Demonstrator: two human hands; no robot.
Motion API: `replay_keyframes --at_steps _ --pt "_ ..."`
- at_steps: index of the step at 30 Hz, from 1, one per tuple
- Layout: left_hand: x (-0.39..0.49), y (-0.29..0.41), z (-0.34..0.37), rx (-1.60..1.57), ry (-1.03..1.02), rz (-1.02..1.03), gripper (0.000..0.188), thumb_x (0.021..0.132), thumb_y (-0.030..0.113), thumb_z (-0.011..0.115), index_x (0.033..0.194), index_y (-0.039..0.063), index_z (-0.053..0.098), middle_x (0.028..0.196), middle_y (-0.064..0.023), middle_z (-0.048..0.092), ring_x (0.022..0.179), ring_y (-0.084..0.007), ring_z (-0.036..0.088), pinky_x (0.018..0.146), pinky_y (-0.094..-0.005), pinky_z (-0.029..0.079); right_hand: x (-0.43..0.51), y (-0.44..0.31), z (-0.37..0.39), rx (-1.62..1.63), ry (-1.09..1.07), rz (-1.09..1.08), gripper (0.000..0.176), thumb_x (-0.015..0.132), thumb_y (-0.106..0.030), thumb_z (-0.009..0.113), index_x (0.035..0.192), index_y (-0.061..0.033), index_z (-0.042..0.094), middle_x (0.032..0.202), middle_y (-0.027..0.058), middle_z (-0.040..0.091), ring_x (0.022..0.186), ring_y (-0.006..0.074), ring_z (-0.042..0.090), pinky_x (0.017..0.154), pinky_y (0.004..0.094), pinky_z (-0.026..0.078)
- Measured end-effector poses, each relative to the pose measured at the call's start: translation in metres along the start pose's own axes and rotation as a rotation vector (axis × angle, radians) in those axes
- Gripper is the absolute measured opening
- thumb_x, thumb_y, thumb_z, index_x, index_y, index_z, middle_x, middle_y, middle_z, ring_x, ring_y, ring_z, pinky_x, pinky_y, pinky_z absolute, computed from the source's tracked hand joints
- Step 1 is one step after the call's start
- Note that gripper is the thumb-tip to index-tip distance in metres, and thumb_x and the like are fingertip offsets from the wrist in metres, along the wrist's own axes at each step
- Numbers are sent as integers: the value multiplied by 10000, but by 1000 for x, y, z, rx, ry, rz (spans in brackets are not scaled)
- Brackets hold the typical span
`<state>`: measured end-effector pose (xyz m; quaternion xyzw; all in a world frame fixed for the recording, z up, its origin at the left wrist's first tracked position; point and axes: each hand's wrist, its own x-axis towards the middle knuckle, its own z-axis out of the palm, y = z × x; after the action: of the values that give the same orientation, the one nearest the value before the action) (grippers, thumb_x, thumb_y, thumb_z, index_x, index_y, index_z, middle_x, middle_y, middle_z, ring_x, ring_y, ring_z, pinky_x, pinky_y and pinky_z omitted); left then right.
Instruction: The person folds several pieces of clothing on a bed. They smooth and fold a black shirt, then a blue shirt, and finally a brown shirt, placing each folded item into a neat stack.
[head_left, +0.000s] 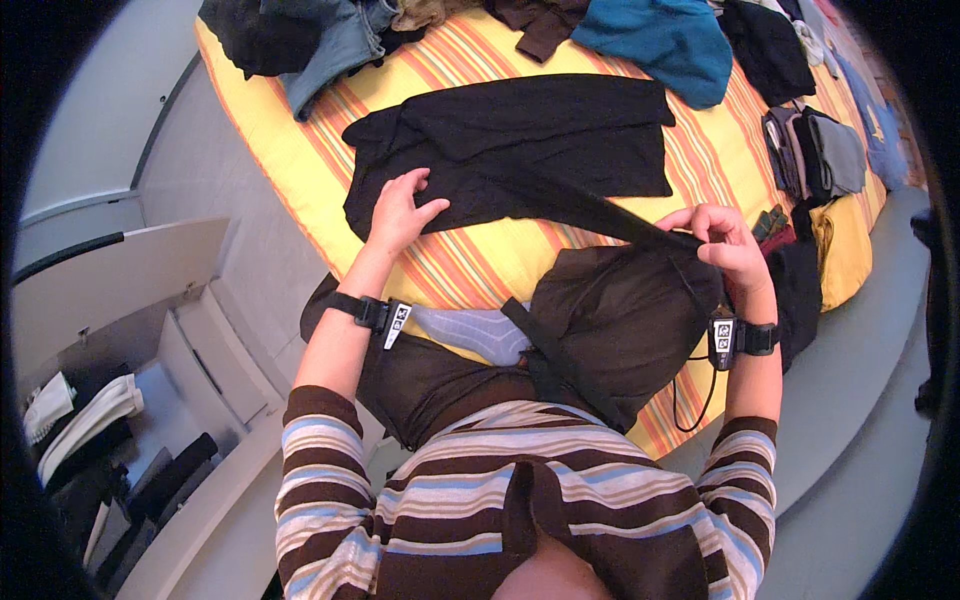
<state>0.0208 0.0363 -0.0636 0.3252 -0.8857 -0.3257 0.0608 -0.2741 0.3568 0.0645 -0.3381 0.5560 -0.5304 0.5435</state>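
Note:
A black garment (517, 142) lies spread on a yellow striped bedcover (465, 270) in front of me. One long narrow part of it, seemingly a sleeve, runs towards my right hand (716, 240), whose bent fingers pinch its end above my right knee. My left hand (405, 210) rests at the garment's lower left edge, thumb and fingers apart, gripping nothing. I sit with my legs folded in dark trousers (615, 322), and a grey-blue sock (480, 334) shows between them.
Jeans (337, 52), a teal garment (660, 45) and a black one (765, 52) lie along the far side. Folded clothes (814, 154) and a yellow folded garment (844, 251) are at right. Lower left, an open drawer (202, 517) holds clothes. A cable (675, 409) hangs by my right forearm.

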Motion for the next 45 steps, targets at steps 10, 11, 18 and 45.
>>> replay_keyframes --at_steps 10,11,18,45 --pt "5 -17 12 -636 -167 -150 208 696 -26 629 890 39 590 823 21 583 759 -85 539 713 -221 435 5 0 -11 -93 23 -30 168 712 -124 635 721 -62 479 844 69 597 869 171 561 811 316 431" --pt "5 -22 11 -708 -169 -215 201 693 -51 609 869 43 584 824 9 602 748 -95 562 697 -215 442 16 8 -19 -16 13 -84 152 735 -136 621 738 -65 488 851 65 601 860 166 561 795 303 427" --pt "22 -24 15 -961 -55 -402 169 750 -1 555 915 31 574 866 -18 607 833 -118 560 782 -252 433 96 60 -72 43 531 238 113 817 -242 613 824 -153 544 688 -87 468 591 39 429 534 188 346" --pt "39 -22 -7 -494 -320 -274 706 689 -40 640 1336 61 374 1153 -145 537 1050 -222 531 908 -314 428 109 120 -90 -106 764 140 413 763 15 661 1124 11 461 989 109 613 888 180 599 791 292 491"
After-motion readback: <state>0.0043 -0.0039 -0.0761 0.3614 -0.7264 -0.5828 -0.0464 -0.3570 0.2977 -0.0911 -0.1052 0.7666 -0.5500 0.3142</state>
